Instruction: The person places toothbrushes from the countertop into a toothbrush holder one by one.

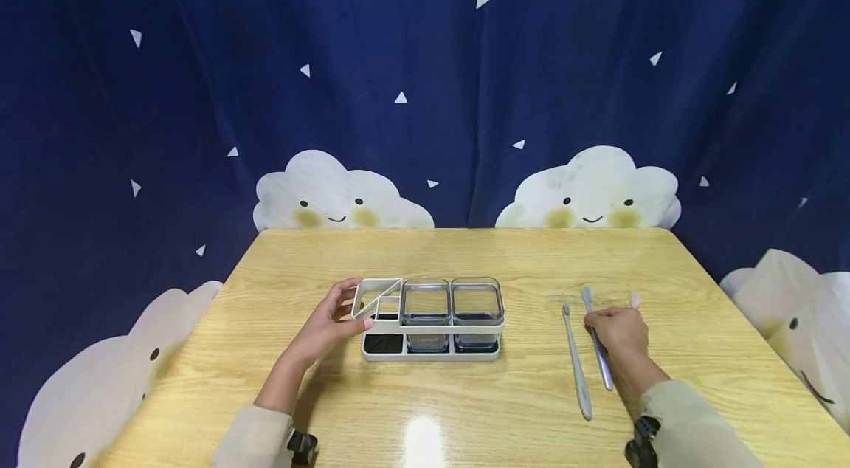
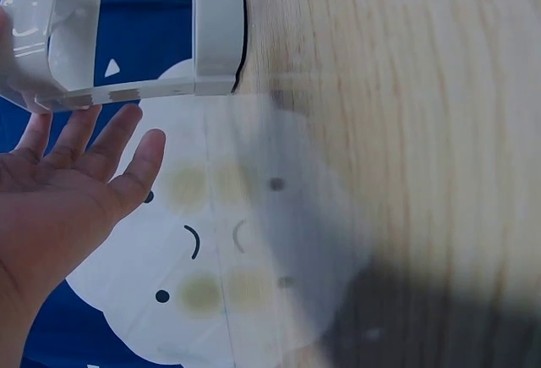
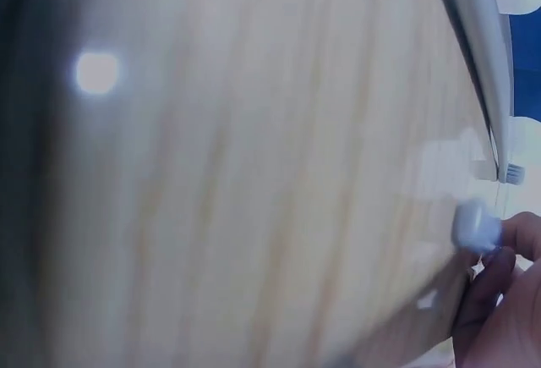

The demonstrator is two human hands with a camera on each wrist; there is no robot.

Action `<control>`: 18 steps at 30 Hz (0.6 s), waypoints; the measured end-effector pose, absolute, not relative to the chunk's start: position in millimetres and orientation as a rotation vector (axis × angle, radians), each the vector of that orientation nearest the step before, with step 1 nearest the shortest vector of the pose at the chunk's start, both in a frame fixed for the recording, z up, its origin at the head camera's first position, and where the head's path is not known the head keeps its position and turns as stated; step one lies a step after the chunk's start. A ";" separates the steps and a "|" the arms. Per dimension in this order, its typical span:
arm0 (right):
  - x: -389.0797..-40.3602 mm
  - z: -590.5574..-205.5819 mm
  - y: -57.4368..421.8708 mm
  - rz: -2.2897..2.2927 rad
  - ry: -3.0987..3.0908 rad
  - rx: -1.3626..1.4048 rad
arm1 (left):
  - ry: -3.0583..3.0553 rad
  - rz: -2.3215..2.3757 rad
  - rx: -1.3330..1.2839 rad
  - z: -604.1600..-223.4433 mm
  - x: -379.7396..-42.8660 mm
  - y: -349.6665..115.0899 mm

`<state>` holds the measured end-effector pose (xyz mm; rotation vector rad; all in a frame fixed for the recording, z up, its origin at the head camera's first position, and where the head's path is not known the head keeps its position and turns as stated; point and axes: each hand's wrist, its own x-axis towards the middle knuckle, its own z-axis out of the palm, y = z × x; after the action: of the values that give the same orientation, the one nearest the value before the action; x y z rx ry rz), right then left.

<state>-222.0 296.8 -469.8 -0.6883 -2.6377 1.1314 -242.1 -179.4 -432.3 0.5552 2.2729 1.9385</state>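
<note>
A white toothbrush holder (image 1: 382, 358) with two clear square cups (image 1: 426, 305) stands on the table. My left hand (image 1: 327, 324) grips its left end, thumb at the near upper rim and fingers along the outer end; in the left wrist view those fingers reach the end wall. To the right, my right hand (image 1: 619, 333) pinches a purple toothbrush (image 1: 604, 367), its bristle end pointing away from me. A blurred pale handle end (image 3: 476, 226) shows by the fingers in the right wrist view. Left of this hand lies a grey toothbrush (image 1: 576, 365).
A small pale pink tip (image 1: 634, 299) shows just beyond the right hand, with anything behind the hand hidden. The wooden table (image 1: 498, 416) extends back to a dark blue curtain (image 1: 425, 32) with white clouds.
</note>
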 end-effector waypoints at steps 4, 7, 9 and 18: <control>-222.7 -468.0 297.8 1.146 -2.656 -0.708 | 2.274 1.936 0.558 -431.9 -242.5 -178.6; -223.4 -466.4 297.8 1.147 -2.666 -0.727 | 2.275 1.928 0.562 -431.4 -243.4 -178.7; -224.0 -465.6 297.1 1.140 -2.667 -0.733 | 2.277 1.922 0.563 -431.3 -243.9 -179.0; -225.3 -460.1 296.4 1.286 -2.565 -0.740 | 2.279 1.911 0.555 -429.9 -243.5 -180.1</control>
<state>-225.3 296.4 -460.1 -0.7403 -2.5649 1.2864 -243.5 -180.1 -429.9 0.5554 2.2790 1.9109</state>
